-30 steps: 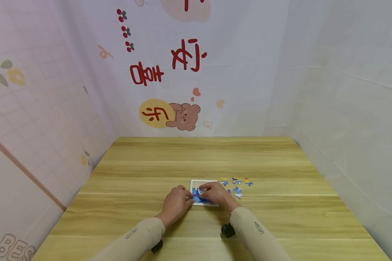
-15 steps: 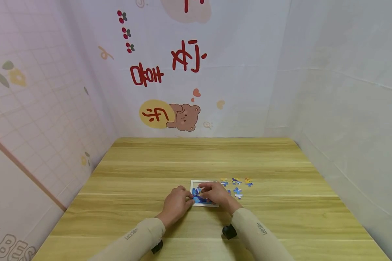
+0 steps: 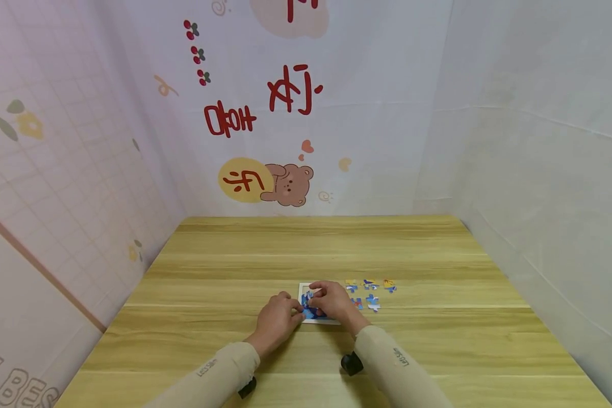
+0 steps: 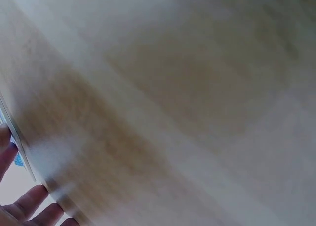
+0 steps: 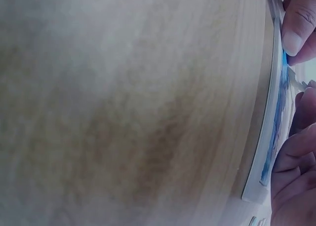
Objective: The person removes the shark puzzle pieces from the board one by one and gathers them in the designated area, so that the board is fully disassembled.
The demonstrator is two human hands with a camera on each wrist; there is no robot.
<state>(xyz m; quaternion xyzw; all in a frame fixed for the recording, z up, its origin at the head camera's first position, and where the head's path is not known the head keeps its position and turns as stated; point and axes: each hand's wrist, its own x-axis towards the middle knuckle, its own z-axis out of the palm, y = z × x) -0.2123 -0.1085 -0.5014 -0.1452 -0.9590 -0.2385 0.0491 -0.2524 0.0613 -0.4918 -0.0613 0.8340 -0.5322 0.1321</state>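
A small jigsaw puzzle tray with a white frame lies on the table, partly filled with blue pieces. My left hand rests at its left side, fingertips touching the frame and the pieces just inside it. Over the tray, my right hand pinches a small puzzle piece between thumb and fingers, close above the picture. That hand hides the right part of the tray. In the left wrist view, spread fingertips lie along the tray's edge.
Several loose puzzle pieces lie right of the tray, among them a blue and white one and a yellow one. The wooden table meets a printed cloth wall at the back, with cloth at both sides.
My right hand has shifted slightly over the tray, its fingertips drawn closer around the piece. A red and blue loose piece beside it shows more now. The left hand stays in place.
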